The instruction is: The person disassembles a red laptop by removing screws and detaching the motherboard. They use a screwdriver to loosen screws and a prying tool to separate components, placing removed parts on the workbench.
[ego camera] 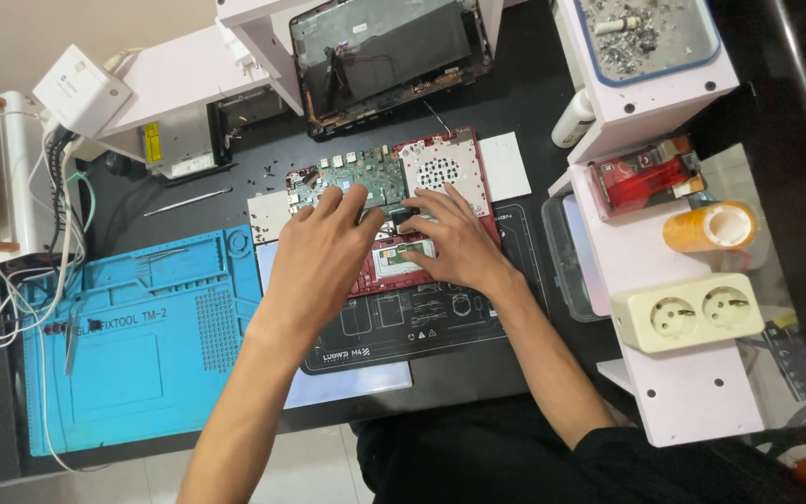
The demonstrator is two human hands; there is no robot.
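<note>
both hands rest on an opened red laptop base (440, 173) that lies on a black mat (440, 322) in the middle of the desk (515, 103). the left hand (324, 257) lies flat, palm down, its fingers (352, 201) spread over the green board (356, 177); its grip is open and pinches nothing. the right hand (454, 243) lies just beside it, fingers reaching left over the middle of the base, fingertips touching a small dark part between the two hands; whether its grip pinches that part cannot be told. the perforated plate (445, 168) of the base shows just above the right hand. a blue mat (142, 327) lies left of the black one, a second opened laptop shell (389, 51) sits further back, and a cream socket strip (687, 313) rests on a white shelf (692, 392) at the right.
</note>
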